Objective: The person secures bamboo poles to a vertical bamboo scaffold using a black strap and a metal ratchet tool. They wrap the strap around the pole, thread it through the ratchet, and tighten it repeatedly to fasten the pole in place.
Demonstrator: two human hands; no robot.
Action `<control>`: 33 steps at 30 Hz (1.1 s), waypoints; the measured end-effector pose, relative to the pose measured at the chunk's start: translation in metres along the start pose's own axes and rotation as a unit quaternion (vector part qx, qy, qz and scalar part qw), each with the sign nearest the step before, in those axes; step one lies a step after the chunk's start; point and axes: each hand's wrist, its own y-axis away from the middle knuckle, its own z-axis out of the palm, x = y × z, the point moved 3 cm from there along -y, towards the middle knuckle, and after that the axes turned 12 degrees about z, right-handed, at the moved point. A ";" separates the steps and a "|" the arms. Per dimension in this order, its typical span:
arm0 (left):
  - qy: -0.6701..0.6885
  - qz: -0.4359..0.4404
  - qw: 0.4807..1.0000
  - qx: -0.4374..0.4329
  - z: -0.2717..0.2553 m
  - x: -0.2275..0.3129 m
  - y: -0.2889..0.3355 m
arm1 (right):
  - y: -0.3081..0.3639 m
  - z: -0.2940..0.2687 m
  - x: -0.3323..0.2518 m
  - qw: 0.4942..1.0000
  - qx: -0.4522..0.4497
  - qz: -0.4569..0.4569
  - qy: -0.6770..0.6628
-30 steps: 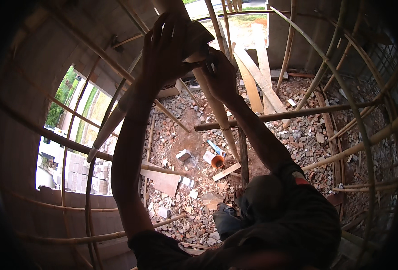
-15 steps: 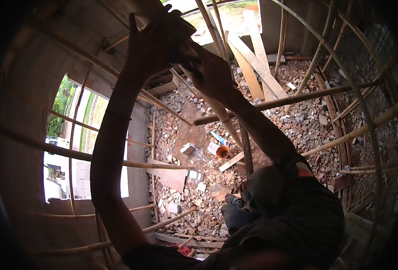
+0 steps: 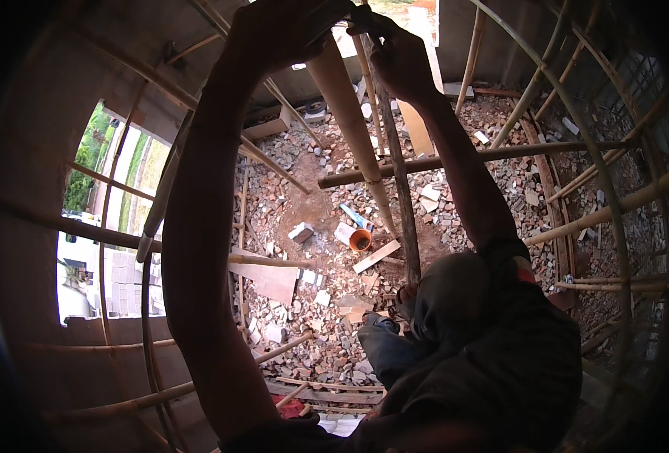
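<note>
Both my arms reach up to the top edge of the view, in shadow. My left hand [image 3: 285, 34] is closed round a dark, flat-edged thing at the top edge, too dark to name. Close to its right, my right hand [image 3: 404, 64] has its fingers curled together near a dark piece [image 3: 359, 19]; what they grip cannot be made out. Below and between the hands, a thick bamboo pole [image 3: 346, 106] slants down to the ground. A darker wooden pole [image 3: 401, 181] runs down beside it, under my right hand.
Brick rubble [image 3: 448, 211] covers the ground far below, with an orange bucket [image 3: 360, 240] and loose boards [image 3: 270, 278]. A horizontal pole [image 3: 470, 160] crosses behind my right forearm. Bamboo scaffolding [image 3: 591, 215] stands at right. A window opening [image 3: 123, 174] is at left; my bent knee [image 3: 455, 294] shows below.
Both hands have moved up to the top edge, and the right hand has also shifted right, farther from the left. A pale tapered length now shows beside my left arm.
</note>
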 end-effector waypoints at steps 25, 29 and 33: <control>0.021 -0.060 0.997 -0.036 0.000 -0.003 -0.003 | -0.068 0.050 0.088 0.670 -0.319 0.479 -0.470; 0.027 -0.024 0.999 -0.006 0.000 -0.001 -0.004 | -0.068 0.054 0.066 0.613 -0.377 0.467 -0.513; 0.016 -0.044 0.999 -0.028 0.000 -0.002 -0.006 | -0.076 0.050 0.051 0.618 -0.375 0.441 -0.532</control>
